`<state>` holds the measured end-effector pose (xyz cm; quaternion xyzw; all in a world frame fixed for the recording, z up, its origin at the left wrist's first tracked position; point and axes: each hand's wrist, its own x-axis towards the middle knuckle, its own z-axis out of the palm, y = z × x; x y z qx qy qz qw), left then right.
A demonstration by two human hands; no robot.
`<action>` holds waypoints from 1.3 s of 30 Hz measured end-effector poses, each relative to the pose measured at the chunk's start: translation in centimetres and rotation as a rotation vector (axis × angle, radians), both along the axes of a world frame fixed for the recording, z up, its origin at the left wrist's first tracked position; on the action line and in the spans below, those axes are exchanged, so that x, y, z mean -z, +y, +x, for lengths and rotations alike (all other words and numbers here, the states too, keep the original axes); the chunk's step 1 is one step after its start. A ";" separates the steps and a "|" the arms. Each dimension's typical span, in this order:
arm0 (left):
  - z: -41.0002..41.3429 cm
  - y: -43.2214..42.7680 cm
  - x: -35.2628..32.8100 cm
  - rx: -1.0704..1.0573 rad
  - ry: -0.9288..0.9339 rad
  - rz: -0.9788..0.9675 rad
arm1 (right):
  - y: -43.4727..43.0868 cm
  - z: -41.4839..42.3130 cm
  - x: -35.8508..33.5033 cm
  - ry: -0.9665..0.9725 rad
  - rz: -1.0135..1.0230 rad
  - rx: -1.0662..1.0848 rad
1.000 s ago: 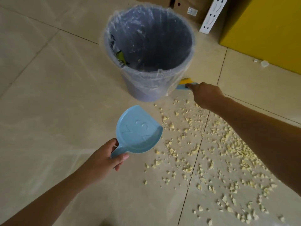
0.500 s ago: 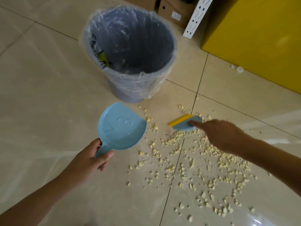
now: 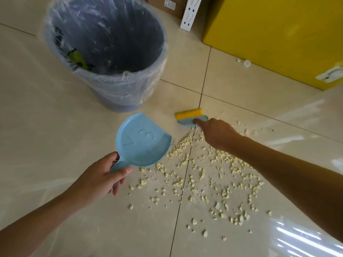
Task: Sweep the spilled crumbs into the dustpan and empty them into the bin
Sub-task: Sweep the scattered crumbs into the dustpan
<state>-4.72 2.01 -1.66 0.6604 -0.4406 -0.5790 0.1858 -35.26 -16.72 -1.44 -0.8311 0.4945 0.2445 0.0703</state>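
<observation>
The left hand point(image 3: 101, 178) has its fingers and thumb wrapped around the short handle of a pale blue dustpan point(image 3: 142, 140), which is tipped so its underside, embossed with a 7 and a 3, faces up. The pan is empty, and its open edge points right toward the spill. The right hand point(image 3: 216, 133) reaches far across the floor, fingers closed on a small blue brush point(image 3: 191, 117) with a yellow bristle strip, set down at the far edge of the crumbs point(image 3: 202, 175). Those pale yellow bits lie scattered over the beige tile floor point(image 3: 55, 127), mostly to the right of the dustpan and nearer than the brush. The bin point(image 3: 111, 58), grey with a clear liner, stands far left, just beyond the dustpan. A yellow box point(image 3: 278, 34) sits at the far right.
</observation>
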 end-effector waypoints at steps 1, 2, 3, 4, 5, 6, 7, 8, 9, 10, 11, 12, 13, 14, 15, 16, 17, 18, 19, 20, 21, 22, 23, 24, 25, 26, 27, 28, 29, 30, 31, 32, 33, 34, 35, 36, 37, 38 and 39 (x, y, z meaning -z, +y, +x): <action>-0.2 -0.4 0.0 0.010 0.002 -0.005 | 1.5 -0.6 -0.5 0.028 0.041 -0.042; -0.4 -0.6 0.0 0.021 0.012 -0.008 | 2.9 -1.2 -1.0 0.053 0.081 -0.078; -0.4 -0.8 0.1 0.035 0.025 -0.007 | 4.0 -1.8 -1.6 0.073 0.118 -0.103; -0.3 -0.8 0.2 0.051 0.037 -0.003 | 4.9 -2.5 -2.2 0.095 0.149 -0.120; -0.2 -0.7 0.3 0.064 0.044 0.005 | 5.4 -3.1 -2.7 0.111 0.172 -0.124; 0.0 -0.4 0.5 0.075 0.044 0.014 | 5.6 -3.7 -3.3 0.118 0.183 -0.107; 0.4 0.0 0.7 0.082 0.043 0.023 | 5.5 -4.1 -3.9 0.106 0.182 -0.067; 0.8 0.5 0.8 0.087 0.043 0.030 | 5.1 -4.5 -4.2 0.068 0.166 -0.010; 1.2 0.9 0.9 0.092 0.044 0.035 | 4.4 -4.7 -4.5 0.010 0.139 0.056; 1.5 1.2 1.0 0.095 0.043 0.040 | 3.3 -5.0 -4.5 -0.056 0.106 0.115; 1.9 1.5 1.1 0.099 0.039 0.042 | 1.9 -5.3 -4.3 -0.110 0.058 0.156; 2.1 1.7 1.1 0.102 0.036 0.039 | 0.0 -5.7 -3.9 -0.139 -0.007 0.179; 2.1 2.0 1.1 0.101 0.044 0.034 | -2.0 -6.2 -3.2 -0.142 -0.076 0.200; 2.1 2.2 1.1 0.092 0.060 0.031 | -3.9 -6.7 -2.6 -0.129 -0.132 0.221; 2.0 2.5 1.0 0.080 0.077 0.031 | -5.3 -7.1 -1.9 -0.104 -0.164 0.243; 1.8 2.8 0.8 0.074 0.087 0.031 | -6.2 -7.4 -1.2 -0.083 -0.172 0.267; 1.7 3.1 0.9 0.077 0.092 0.028 | -6.4 -7.4 -0.5 -0.075 -0.164 0.293; 1.5 3.4 0.9 0.086 0.094 0.027 | -5.9 -7.1 0.0 -0.080 -0.145 0.309; 1.3 3.6 1.1 0.094 0.100 0.029 | -4.8 -6.6 0.4 -0.094 -0.115 0.314; 1.1 3.7 1.2 0.096 0.108 0.027 | -3.2 -5.9 0.6 -0.113 -0.076 0.306; 0.8 3.8 1.4 0.094 0.114 0.027 | -1.4 -5.2 0.7 -0.126 -0.031 0.290; 0.6 3.9 1.6 0.092 0.115 0.031 | 0.5 -4.7 0.6 -0.130 0.016 0.259; 0.4 3.9 1.8 0.090 0.114 0.036 | 2.5 -4.3 0.5 -0.123 0.062 0.218; 0.2 3.9 1.9 0.090 0.117 0.042 | 4.2 -4.2 0.2 -0.109 0.103 0.176; -0.1 3.8 1.9 0.091 0.119 0.046 | 5.7 -4.2 -0.2 -0.086 0.139 0.138; -0.3 3.7 1.8 0.095 0.117 0.046 | 6.9 -4.4 -0.8 -0.060 0.167 0.101; -0.5 3.5 1.6 0.101 0.116 0.041 | 7.8 -4.6 -1.4 -0.035 0.188 0.069; -0.6 3.4 1.4 0.104 0.118 0.037 | 8.4 -4.9 -2.1 -0.012 0.201 0.046; -0.7 3.3 1.2 0.102 0.120 0.036 | 8.7 -5.2 -2.7 0.007 0.207 0.037; -0.6 3.3 1.0 0.099 0.120 0.038 | 8.6 -5.5 -3.2 0.014 0.206 0.044; -0.5 3.2 0.8 0.093 0.121 0.044 | 8.1 -5.7 -3.6 0.003 0.194 0.068; -0.2 3.3 0.6 0.080 0.126 0.052 | 7.2 -5.9 -3.9 -0.023 0.162 0.095; 0.2 3.4 0.4 0.066 0.131 0.060 | 6.1 -5.9 -4.0 -0.055 0.108 0.108; 0.6 3.5 0.0 0.056 0.131 0.070 | 4.9 -5.6 -3.9 -0.087 0.044 0.103; 1.0 3.6 -0.3 0.048 0.128 0.078 | 3.7 -5.0 -3.5 -0.118 -0.009 0.088; 1.5 3.7 -0.7 0.046 0.121 0.086 | 2.6 -3.9 -2.9 -0.146 -0.042 0.075; 1.9 3.8 -1.0 0.047 0.110 0.089 | 1.8 -2.5 -2.2 -0.172 -0.057 0.070; 2.2 4.0 -1.2 0.051 0.098 0.090 | 1.3 -0.8 -1.5 -0.195 -0.062 0.069; 2.5 4.2 -1.4 0.054 0.092 0.094 | 0.9 1.2 -0.9 -0.213 -0.065 0.063</action>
